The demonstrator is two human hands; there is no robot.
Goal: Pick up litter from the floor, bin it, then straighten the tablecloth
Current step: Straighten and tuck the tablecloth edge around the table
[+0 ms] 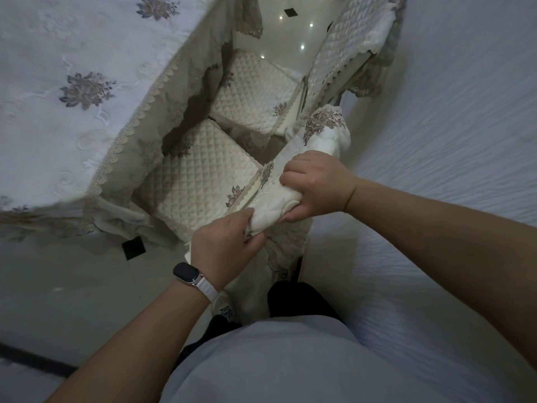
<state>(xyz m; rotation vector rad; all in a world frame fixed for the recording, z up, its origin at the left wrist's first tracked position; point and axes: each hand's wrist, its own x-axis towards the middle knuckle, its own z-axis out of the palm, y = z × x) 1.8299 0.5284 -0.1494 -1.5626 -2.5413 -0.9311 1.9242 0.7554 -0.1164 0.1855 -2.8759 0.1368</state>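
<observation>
Both hands are working on the quilted chair cover (319, 132), not on the tablecloth (87, 91). The left hand (223, 242), with a watch (189, 273) on its wrist, is curling its fingers round the near end of the bunched cover. The right hand (316, 187) is clamping the roll further along, fingers folded over the top and thumb underneath. The tablecloth itself is lying to the left, well apart from both hands. Its lace hem (128, 135) is hanging over the edge and drooping in folds above the nearer seat cushion (197, 175).

The main risk I see is in the pull. The two hands are gripping the cover close together, so an uneven tug would probably twist it or slide it off the chair back. A hard tug could also shift the whole chair. The chair seat is sitting tucked under the hanging hem, and whether they are touching I cannot tell. If they are, a moving chair could be dragging the hem along and leaving the tablecloth more crooked than it is now. The embroidered lace trim also looks delicate, so fingers catching in it might be straining the stitching.

The near corner of the tablecloth is already hanging rumpled above the floor (72, 271), so that part of the job appears not yet done.
</observation>
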